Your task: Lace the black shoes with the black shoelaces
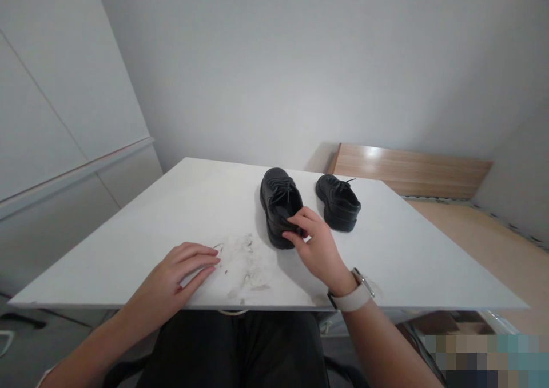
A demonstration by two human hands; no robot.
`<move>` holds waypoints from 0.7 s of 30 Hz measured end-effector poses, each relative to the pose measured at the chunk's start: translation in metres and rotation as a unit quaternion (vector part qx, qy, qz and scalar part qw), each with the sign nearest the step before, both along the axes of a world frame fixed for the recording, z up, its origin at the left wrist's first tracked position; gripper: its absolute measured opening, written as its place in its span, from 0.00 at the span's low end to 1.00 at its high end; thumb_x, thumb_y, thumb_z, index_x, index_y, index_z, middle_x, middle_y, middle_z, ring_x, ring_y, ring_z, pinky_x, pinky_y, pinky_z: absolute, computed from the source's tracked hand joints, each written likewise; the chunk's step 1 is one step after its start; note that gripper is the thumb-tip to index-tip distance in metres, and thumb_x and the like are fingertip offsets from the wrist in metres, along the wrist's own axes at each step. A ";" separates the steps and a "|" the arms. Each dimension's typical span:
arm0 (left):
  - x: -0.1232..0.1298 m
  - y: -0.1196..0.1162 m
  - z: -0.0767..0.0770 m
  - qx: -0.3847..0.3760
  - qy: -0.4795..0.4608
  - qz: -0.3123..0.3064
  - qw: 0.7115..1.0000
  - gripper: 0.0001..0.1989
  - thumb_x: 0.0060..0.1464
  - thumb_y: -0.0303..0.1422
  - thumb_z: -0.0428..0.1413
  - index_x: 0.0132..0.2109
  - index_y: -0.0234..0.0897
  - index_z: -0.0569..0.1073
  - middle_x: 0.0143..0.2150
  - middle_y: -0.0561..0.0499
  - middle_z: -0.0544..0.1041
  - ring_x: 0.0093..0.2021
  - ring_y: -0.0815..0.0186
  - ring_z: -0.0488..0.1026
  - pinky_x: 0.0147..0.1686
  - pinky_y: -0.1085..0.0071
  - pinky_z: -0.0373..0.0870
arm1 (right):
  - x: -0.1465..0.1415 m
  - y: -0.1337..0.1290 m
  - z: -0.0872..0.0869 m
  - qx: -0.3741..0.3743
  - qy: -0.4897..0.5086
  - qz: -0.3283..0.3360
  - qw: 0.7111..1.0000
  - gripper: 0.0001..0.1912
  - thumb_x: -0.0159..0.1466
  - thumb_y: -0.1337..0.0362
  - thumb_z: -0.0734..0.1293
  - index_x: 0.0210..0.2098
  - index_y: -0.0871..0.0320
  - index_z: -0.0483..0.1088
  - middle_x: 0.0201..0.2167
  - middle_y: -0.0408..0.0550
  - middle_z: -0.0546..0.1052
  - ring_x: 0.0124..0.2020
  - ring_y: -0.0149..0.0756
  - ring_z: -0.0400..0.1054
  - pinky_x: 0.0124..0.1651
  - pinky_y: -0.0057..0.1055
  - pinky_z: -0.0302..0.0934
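A black lace-up shoe [274,205] stands on the white table, its toe pointing away from me. My right hand [313,242] pinches the heel collar of this shoe between thumb and fingers. A second black shoe [338,202] with tied laces stands a little to the right, apart from the first. My left hand [184,268] rests on the table at the left with its fingers stretched out, holding nothing. Between my left hand and the first shoe, dark dirt smudges [249,268] mark the tabletop.
The white table [150,222] reaches back to a grey wall. Beyond its right side are a wooden headboard [403,162] and a tan bed surface [463,228]. White cabinet panels [64,91] stand at the left. My legs are under the front edge.
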State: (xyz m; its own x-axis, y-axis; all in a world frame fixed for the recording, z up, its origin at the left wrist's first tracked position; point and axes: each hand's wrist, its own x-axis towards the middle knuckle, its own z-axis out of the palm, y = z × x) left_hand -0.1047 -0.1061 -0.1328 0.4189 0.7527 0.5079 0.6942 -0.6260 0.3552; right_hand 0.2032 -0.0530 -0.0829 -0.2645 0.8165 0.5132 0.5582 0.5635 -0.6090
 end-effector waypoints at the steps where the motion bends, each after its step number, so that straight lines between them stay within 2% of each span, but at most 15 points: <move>1: 0.000 0.000 -0.002 -0.003 0.001 0.003 1.000 0.10 0.66 0.37 0.54 0.48 0.44 0.79 0.48 0.50 0.79 0.49 0.62 0.75 0.50 0.67 0.72 | 0.005 0.011 -0.001 0.011 0.014 -0.014 1.000 0.07 0.61 0.72 0.70 0.39 0.58 0.75 0.38 0.49 0.72 0.38 0.38 0.66 0.40 0.35 0.61; 5: 0.001 -0.001 -0.006 0.021 0.008 0.011 1.000 0.10 0.65 0.36 0.54 0.47 0.43 0.79 0.47 0.49 0.79 0.47 0.62 0.75 0.48 0.66 0.72 | 0.027 0.049 -0.004 0.027 0.052 -0.058 0.997 0.07 0.57 0.71 0.70 0.37 0.59 0.74 0.38 0.49 0.72 0.38 0.39 0.66 0.43 0.38 0.63; 9: 0.003 -0.002 -0.007 0.039 0.017 0.009 0.999 0.09 0.65 0.35 0.54 0.47 0.42 0.78 0.47 0.49 0.79 0.48 0.62 0.75 0.49 0.66 0.72 | 0.041 0.067 -0.014 0.009 0.035 -0.091 0.995 0.09 0.56 0.70 0.69 0.38 0.59 0.73 0.41 0.51 0.71 0.42 0.43 0.68 0.49 0.44 0.65; 15: 0.004 -0.002 -0.005 0.035 0.013 0.010 0.999 0.09 0.66 0.36 0.54 0.46 0.43 0.78 0.47 0.49 0.79 0.47 0.62 0.75 0.48 0.67 0.73 | 0.040 0.063 -0.028 0.045 -0.018 -0.119 0.992 0.16 0.61 0.66 0.66 0.50 0.57 0.71 0.50 0.56 0.69 0.51 0.49 0.67 0.57 0.52 0.64; 18: 0.004 -0.002 -0.006 0.038 0.014 0.009 0.999 0.09 0.65 0.36 0.54 0.47 0.43 0.78 0.47 0.49 0.79 0.47 0.62 0.75 0.48 0.67 0.72 | 0.036 0.053 -0.022 0.088 -0.043 -0.152 0.983 0.21 0.62 0.64 0.67 0.55 0.58 0.68 0.55 0.60 0.63 0.46 0.46 0.67 0.54 0.51 0.67; 21: 0.003 -0.001 -0.005 0.046 0.019 0.008 0.999 0.08 0.65 0.36 0.55 0.47 0.43 0.78 0.47 0.49 0.79 0.48 0.62 0.74 0.48 0.67 0.72 | 0.026 0.040 -0.008 0.199 -0.047 -0.157 0.966 0.19 0.64 0.64 0.66 0.55 0.59 0.67 0.54 0.60 0.62 0.43 0.43 0.66 0.52 0.48 0.67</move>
